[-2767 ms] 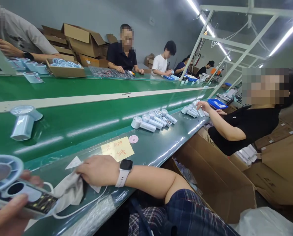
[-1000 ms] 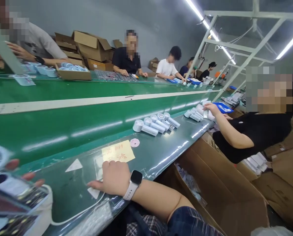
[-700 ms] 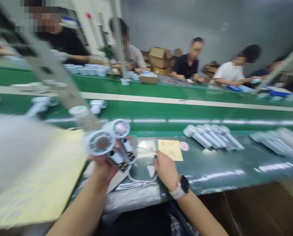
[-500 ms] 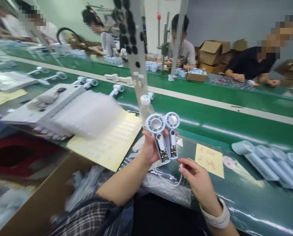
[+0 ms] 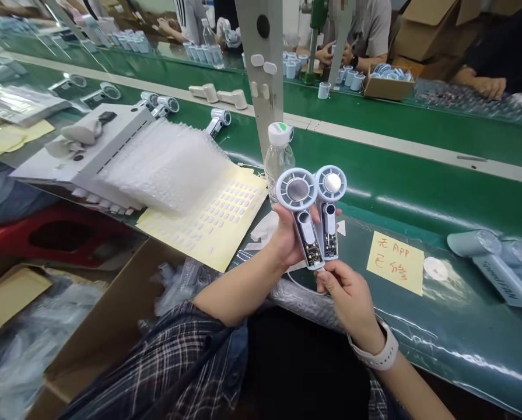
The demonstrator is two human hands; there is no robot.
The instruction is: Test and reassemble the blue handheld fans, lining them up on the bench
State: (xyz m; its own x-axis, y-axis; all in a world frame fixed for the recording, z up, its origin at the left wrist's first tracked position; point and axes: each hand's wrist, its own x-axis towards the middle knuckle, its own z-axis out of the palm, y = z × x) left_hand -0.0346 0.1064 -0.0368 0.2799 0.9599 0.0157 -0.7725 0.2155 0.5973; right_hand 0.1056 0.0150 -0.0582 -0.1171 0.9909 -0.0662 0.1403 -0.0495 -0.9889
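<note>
Two light-blue handheld fans are held side by side in my left hand (image 5: 286, 238), heads up. The nearer handheld fan (image 5: 308, 238) has its handle open, showing a circuit board. Just behind it, the second handheld fan (image 5: 329, 230) also shows its board. My right hand (image 5: 348, 291) is closed at the bottom end of the nearer fan, pinching the end of a white cable (image 5: 296, 282). Whether the plug is inside the fan's port I cannot tell. A clear bottle with a white cap (image 5: 280, 153) stands behind the fan heads.
Left of my hands lie a yellow sheet of small white labels (image 5: 217, 224) and stacked bubble-wrap bags (image 5: 168, 169). A yellow handwritten note (image 5: 395, 262) and light-blue fans (image 5: 501, 274) lie at right. A cardboard box (image 5: 98, 309) is lower left. Co-workers sit across the green conveyor (image 5: 396, 151).
My right hand has brought the cable end up and left to the bottom of the nearer fan. The camera view has tilted downward.
</note>
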